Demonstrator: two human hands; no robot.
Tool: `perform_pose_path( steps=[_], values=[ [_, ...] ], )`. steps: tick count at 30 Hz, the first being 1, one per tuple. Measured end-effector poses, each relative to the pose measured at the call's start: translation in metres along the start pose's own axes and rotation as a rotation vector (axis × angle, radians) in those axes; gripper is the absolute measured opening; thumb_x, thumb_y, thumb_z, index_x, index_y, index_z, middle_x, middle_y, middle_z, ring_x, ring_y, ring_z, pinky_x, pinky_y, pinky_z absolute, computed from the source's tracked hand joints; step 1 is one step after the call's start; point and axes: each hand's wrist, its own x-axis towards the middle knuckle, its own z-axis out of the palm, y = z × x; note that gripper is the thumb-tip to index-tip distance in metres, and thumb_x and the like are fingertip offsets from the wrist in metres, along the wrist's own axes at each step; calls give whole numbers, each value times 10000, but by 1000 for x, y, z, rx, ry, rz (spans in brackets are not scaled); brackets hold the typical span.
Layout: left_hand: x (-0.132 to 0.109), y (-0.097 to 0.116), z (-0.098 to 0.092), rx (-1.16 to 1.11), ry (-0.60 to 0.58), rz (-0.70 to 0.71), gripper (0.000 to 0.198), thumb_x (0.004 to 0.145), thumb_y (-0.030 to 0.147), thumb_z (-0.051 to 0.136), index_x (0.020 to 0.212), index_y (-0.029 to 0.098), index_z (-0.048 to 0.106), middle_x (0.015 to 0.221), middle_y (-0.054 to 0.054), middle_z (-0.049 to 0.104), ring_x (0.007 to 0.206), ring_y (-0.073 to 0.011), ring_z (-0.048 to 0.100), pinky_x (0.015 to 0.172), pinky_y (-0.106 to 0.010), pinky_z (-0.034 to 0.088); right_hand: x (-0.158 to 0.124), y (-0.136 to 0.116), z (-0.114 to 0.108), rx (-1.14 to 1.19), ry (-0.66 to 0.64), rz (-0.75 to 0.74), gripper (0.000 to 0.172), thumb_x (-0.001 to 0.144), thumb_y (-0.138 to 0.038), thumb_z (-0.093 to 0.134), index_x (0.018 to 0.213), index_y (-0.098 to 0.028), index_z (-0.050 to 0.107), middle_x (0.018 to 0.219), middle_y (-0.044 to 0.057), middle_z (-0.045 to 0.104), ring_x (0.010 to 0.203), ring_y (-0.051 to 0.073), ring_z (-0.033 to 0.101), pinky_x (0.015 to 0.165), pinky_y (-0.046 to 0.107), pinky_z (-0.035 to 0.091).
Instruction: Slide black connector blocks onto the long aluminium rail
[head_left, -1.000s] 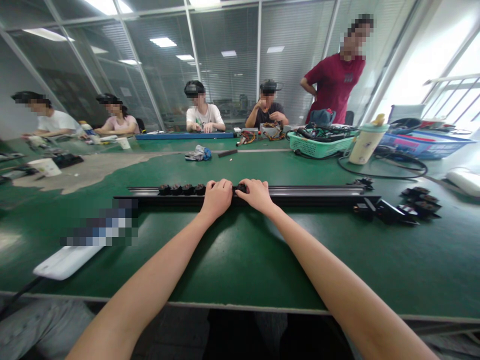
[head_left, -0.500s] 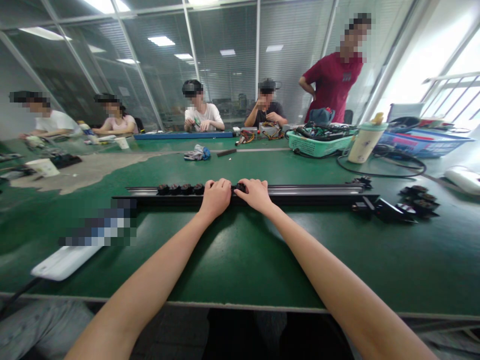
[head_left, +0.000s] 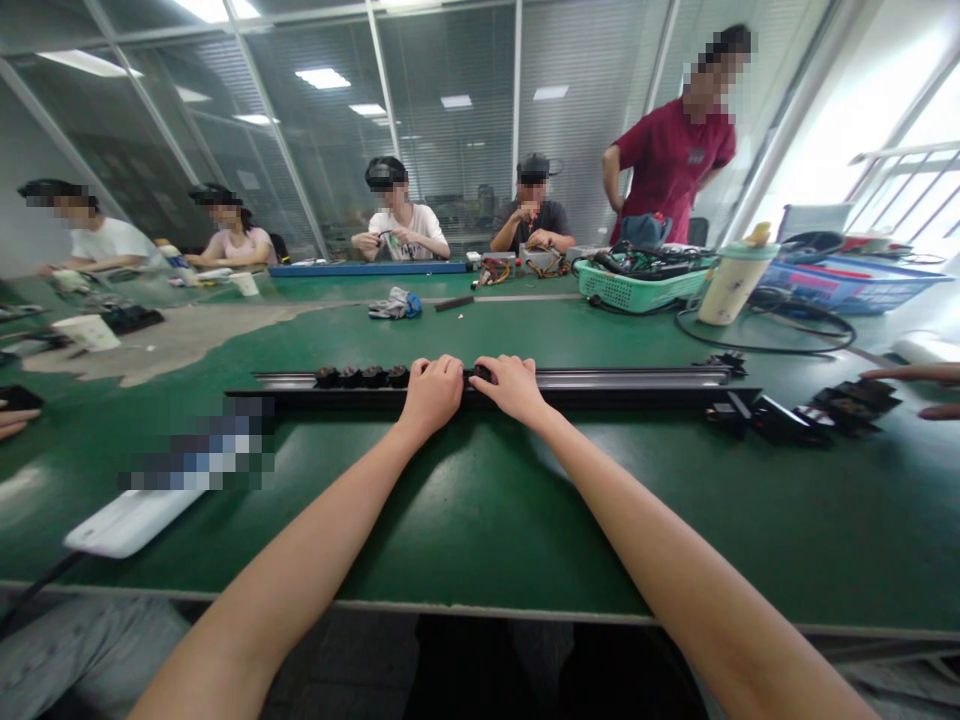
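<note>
Both my hands rest side by side on a long aluminium rail (head_left: 622,379), which lies across the green table on a black bar (head_left: 600,399). My left hand (head_left: 433,394) is curled over the rail, just right of a row of several black blocks (head_left: 360,377). My right hand (head_left: 514,387) covers the rail a little further right, its fingers against another black block (head_left: 481,373). More black parts (head_left: 851,405) lie loose on the table to the right of the rail's far end.
A green basket of cables (head_left: 645,285), a cream bottle (head_left: 733,285) and a blue tray (head_left: 851,275) stand at the back right. Seated co-workers handle wires beyond. A standing person (head_left: 671,160) wears a red shirt. Another person's fingers (head_left: 907,375) reach in at the right edge.
Another person's fingers have come in at the right edge above the loose black parts, and a hand at the left edge. My hands have not visibly moved on the rail.
</note>
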Motion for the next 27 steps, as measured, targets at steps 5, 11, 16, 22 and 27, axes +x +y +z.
perform_pose_path(
  steps=[5,11,16,22,27],
  values=[
    [0,-1,1,4,2,17,364,1044,215,291,1115,151,642,1117,-138,704,1057,-269,642,969,-445,347,1,1,1,-1,3,-4,370,1019,-480,510,1281,-281,679,1152,86,697,1101,269,563,910,386,296],
    [0,-1,0,-8,-8,7,370,1041,216,292,1122,156,648,1119,-141,703,1044,-269,645,975,-452,345,1,1,0,-5,-2,-10,375,1019,-481,501,1286,-284,675,1160,90,692,1112,273,550,909,383,291],
    [0,-1,1,-20,-5,5,373,1041,215,291,1129,150,647,1122,-144,701,1061,-270,643,979,-454,347,1,1,1,-2,2,-14,358,1015,-473,504,1261,-283,681,1146,87,686,1110,275,548,915,391,295],
    [0,-1,1,-10,6,13,380,1043,217,279,1119,159,647,1119,-134,706,1050,-267,644,969,-450,349,-1,0,2,-19,23,-28,357,1023,-457,484,1254,-262,674,1162,94,680,1127,282,541,931,405,303],
    [0,-1,1,-23,21,13,369,1039,218,286,1102,177,647,1101,-134,707,1043,-261,644,960,-447,351,-5,-4,3,-89,41,-42,373,1036,-433,452,1277,-220,641,1201,121,667,1144,289,522,953,420,301]
  ],
)
